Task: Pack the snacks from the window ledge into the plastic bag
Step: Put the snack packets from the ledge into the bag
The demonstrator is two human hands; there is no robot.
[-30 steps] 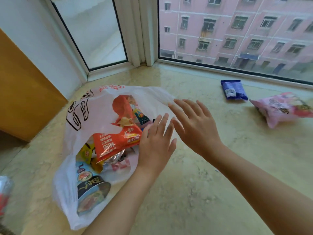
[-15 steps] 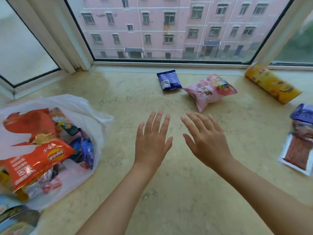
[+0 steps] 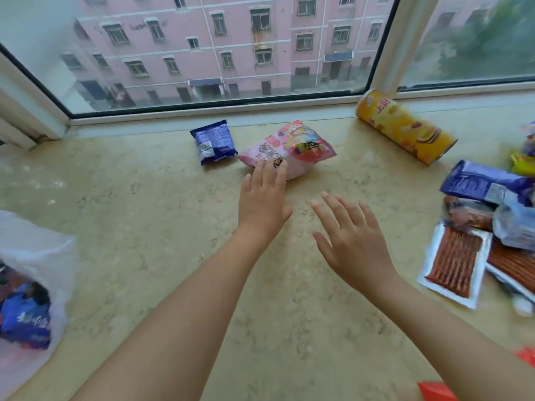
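Note:
A pink puffed snack bag (image 3: 301,146) lies on the marble ledge (image 3: 162,204) near the window. My left hand (image 3: 265,198) is stretched out flat, its fingertips on the bag's near edge, holding nothing. My right hand (image 3: 351,241) hovers open over the ledge to the right, empty. A small blue packet (image 3: 214,141) lies just left of the pink bag. A yellow crisp tube (image 3: 405,127) lies on its side at the back right. The white plastic bag (image 3: 31,250) with snacks inside sits at the far left edge.
At the right edge lies a pile: a blue packet (image 3: 486,182), a clear pack of red sausage sticks (image 3: 454,263), and other wrappers. A red wrapper corner (image 3: 434,392) shows at the bottom right. The window frame (image 3: 202,112) bounds the ledge at the back.
The view has swung right, away from the plastic bag. My left hand has reached forward to the pink bag's edge; my right hand has moved right and stayed open.

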